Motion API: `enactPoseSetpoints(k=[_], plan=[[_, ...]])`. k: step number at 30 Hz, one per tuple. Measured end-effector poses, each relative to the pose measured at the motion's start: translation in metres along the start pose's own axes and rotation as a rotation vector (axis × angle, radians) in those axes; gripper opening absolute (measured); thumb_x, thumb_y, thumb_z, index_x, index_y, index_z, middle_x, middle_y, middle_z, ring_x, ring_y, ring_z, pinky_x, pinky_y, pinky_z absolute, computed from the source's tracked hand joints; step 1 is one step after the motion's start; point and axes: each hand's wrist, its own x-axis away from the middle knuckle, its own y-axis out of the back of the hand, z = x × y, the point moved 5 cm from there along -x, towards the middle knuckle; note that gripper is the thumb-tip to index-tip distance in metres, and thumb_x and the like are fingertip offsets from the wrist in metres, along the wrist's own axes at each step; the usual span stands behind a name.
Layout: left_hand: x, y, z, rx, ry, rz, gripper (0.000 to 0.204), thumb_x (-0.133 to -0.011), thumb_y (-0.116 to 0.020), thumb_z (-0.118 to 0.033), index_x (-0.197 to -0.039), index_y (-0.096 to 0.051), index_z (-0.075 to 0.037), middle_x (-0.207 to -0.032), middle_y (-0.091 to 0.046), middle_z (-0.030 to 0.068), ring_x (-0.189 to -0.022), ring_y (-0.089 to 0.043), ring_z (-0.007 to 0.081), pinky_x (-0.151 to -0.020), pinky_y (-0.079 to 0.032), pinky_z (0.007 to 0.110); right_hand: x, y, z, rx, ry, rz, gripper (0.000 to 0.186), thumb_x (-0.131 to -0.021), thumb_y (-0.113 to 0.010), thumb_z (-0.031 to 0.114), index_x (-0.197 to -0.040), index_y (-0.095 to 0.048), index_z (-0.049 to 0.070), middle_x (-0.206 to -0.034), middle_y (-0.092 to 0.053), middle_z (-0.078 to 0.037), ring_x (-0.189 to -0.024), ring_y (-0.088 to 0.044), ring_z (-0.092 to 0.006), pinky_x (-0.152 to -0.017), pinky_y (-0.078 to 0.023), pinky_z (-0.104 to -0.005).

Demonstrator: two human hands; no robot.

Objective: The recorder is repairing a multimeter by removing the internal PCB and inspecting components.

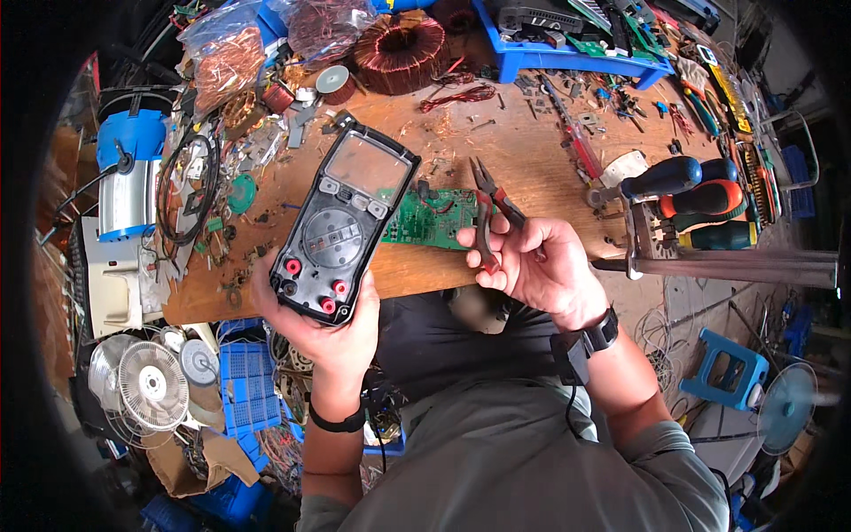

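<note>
My left hand [330, 341] is closed round the lower end of a black multimeter housing [306, 266], tilted with its inner side showing. The housing has an empty display window, a round dial area and red jack sockets [292, 266]. In my right hand [558, 275] I grip long-nose pliers [485, 213] with red and black handles, their jaws pointing up and away from me. Between the hands a green circuit board [432, 219] lies on the wooden workbench [399, 270], partly covered by the housing and the pliers.
Screwdrivers [663, 177] stand in a metal rack at the right edge. A large copper-wound toroidal coil [401, 51] and bags of copper wire [229, 66] sit at the back. A blue tray [567, 58] holds circuit boards. Black cable [191, 191] and loose scraps lie left.
</note>
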Motion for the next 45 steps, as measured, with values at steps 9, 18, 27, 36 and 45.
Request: enactPoseSetpoints(k=[9,18,27,36,45], plan=[[-0.005,-0.014,-0.012,-0.178,-0.085,0.075,0.096,-0.065,-0.087,-0.010,-0.140,-0.029,0.004,-0.133,-0.036,0.0227,-0.122,-0.041,0.0384,-0.105,-0.035,0.051,0.029,-0.047,-0.018,-0.013,-0.077,0.169,0.080,-0.067,-0.049,0.006,-0.145,-0.034,0.001,-0.126,-0.053,-0.037,-0.108,-0.061,-0.0490,-0.087,-0.056,-0.0576],[0.004,-0.014,-0.026,-0.238,-0.287,0.031,0.099,-0.070,-0.085,-0.036,-0.141,-0.031,0.007,-0.136,-0.044,0.0235,-0.123,-0.040,0.0405,-0.103,-0.033,0.053,0.033,-0.060,-0.081,0.193,-0.492,0.116,0.080,-0.062,-0.056,0.004,-0.138,-0.036,-0.009,-0.122,-0.053,-0.040,-0.106,-0.060,-0.0535,-0.081,-0.057,-0.0594],[0.010,-0.010,-0.028,-0.171,-0.256,-0.003,0.102,-0.067,-0.087,-0.034,-0.141,-0.030,0.007,-0.136,-0.042,0.0235,-0.123,-0.039,0.0388,-0.103,-0.034,0.050,0.036,-0.060,-0.089,0.136,-0.521,0.189,0.087,-0.063,-0.057,0.008,-0.145,-0.032,0.001,-0.116,-0.054,-0.041,-0.100,-0.063,-0.0526,-0.078,-0.057,-0.0582],[0.014,-0.008,-0.030,-0.180,-0.270,-0.068,0.102,-0.064,-0.092,-0.025,-0.141,-0.031,0.003,-0.134,-0.042,0.0185,-0.118,-0.046,0.0328,-0.099,-0.038,0.046,0.035,-0.054,-0.094,0.103,-0.510,0.113,0.093,-0.063,-0.054,0.009,-0.153,-0.030,0.015,-0.109,-0.057,-0.036,-0.089,-0.066,-0.0502,-0.070,-0.058,-0.0543],[0.017,-0.006,-0.026,-0.198,-0.273,-0.022,0.101,-0.060,-0.086,-0.013,-0.142,-0.028,0.007,-0.137,-0.038,0.0262,-0.124,-0.038,0.0415,-0.104,-0.034,0.052,0.035,-0.070,-0.098,-0.118,-0.521,0.002,0.018,-0.063,-0.052,0.004,-0.078,-0.044,0.009,-0.083,-0.053,-0.017,-0.063,-0.058,-0.0318,-0.052,-0.052,-0.0384]])
